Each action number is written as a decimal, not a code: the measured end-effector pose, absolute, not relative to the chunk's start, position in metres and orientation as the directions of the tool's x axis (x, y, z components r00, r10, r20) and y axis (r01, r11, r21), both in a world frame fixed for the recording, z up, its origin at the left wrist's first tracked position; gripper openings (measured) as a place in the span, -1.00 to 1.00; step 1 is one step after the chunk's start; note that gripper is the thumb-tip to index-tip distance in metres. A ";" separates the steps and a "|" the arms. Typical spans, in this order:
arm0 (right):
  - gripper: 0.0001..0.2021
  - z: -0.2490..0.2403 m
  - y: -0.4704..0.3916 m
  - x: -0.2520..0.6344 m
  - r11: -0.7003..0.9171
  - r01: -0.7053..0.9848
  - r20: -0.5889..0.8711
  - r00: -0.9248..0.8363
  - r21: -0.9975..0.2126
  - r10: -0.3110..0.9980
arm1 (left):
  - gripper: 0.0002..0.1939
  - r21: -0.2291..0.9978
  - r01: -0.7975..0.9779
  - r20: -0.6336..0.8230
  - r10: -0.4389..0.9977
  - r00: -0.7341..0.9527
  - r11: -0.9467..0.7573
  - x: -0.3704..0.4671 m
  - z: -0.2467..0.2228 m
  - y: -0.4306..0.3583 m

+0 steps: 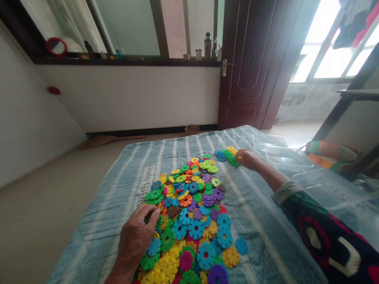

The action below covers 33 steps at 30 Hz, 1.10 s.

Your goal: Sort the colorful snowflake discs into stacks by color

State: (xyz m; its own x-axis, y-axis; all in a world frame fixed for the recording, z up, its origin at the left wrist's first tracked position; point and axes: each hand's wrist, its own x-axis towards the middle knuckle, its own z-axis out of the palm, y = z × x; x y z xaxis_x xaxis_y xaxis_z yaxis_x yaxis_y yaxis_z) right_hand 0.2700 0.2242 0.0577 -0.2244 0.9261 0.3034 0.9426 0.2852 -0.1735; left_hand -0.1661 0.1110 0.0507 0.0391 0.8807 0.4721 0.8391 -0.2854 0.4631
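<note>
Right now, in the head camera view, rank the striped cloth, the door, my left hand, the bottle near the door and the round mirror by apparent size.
1. Striped cloth
2. Door
3. Left hand
4. Bottle and mirror: too close to rank

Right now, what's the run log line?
left hand: at notched disc pile | right hand: at yellow discs, beside green discs | clear containers: right side

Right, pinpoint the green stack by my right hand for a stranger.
On the striped cloth, find the big pile of notched discs. Just beyond its far right, at the right hand, sits the green stack, beside blue discs and yellow discs.
</note>
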 end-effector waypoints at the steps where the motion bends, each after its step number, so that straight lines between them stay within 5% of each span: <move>1: -0.83 0.056 0.225 0.270 0.275 0.946 0.307 -0.214 -0.172 0.927 | -0.71 0.462 0.840 0.471 0.881 0.039 -0.284 -0.166 0.051 0.111; 11: -0.71 0.043 0.207 0.267 0.237 0.960 0.403 -0.159 -0.152 0.901 | -0.71 0.474 0.836 0.470 0.883 0.025 -0.276 -0.166 0.050 0.111; 19: -0.92 0.033 0.199 0.262 0.188 0.972 0.387 -0.121 -0.140 0.914 | -0.69 0.477 0.841 0.469 0.883 0.004 -0.257 -0.166 0.049 0.111; 33: -0.91 0.033 0.196 0.257 0.192 0.978 0.404 -0.143 -0.081 0.903 | -0.66 0.488 0.839 0.446 0.895 -0.001 -0.243 -0.165 0.050 0.113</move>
State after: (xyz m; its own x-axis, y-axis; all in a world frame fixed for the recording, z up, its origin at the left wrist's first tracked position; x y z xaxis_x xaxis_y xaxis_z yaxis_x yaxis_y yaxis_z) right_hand 0.2573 0.1958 0.0332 -0.1434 0.9034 0.4040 0.9781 0.1916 -0.0813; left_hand -0.1648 0.1126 0.0496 -0.0010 0.8948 0.4464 0.8385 -0.2425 0.4879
